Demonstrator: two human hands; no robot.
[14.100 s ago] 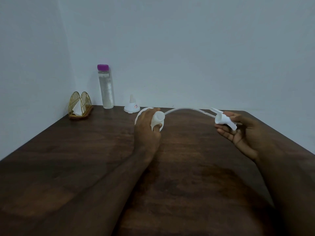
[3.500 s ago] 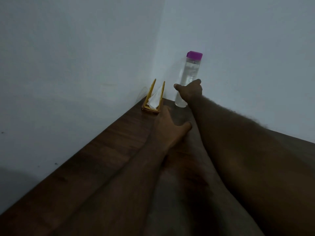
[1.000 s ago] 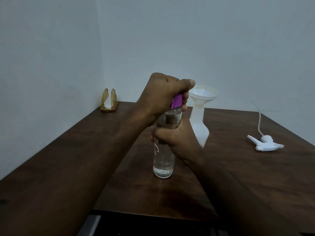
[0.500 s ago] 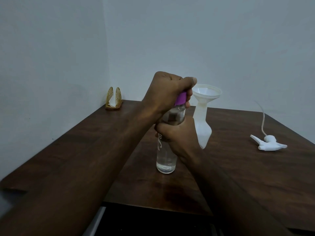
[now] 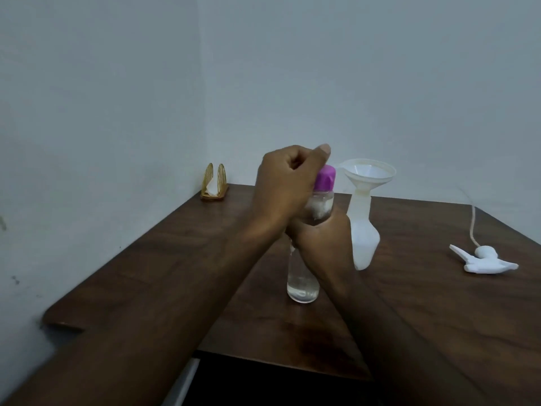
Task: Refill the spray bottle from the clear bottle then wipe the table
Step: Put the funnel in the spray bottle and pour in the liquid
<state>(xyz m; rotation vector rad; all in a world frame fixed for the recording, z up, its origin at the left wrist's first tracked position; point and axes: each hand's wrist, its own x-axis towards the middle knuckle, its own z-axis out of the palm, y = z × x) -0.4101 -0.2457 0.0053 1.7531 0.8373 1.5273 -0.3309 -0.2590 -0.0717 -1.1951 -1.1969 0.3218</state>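
Two hands on clear bottle (image 5: pixel 303 284), upright on table (image 5: pixel 439 303): right hand (image 5: pixel 320 241) wrapped round mid-body, left hand (image 5: pixel 288 186) curled over purple cap (image 5: pixel 325 178). Just right: spray bottle (image 5: pixel 364 238) carrying funnel (image 5: pixel 369 171). Farther right: sprayer head (image 5: pixel 486 260) lying flat. Far corner: napkin holder (image 5: pixel 214 183).

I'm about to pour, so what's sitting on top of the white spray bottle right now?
A white funnel sits in the spray bottle neck, its bowl looking empty. The right hand covers the bottle's lower left side.
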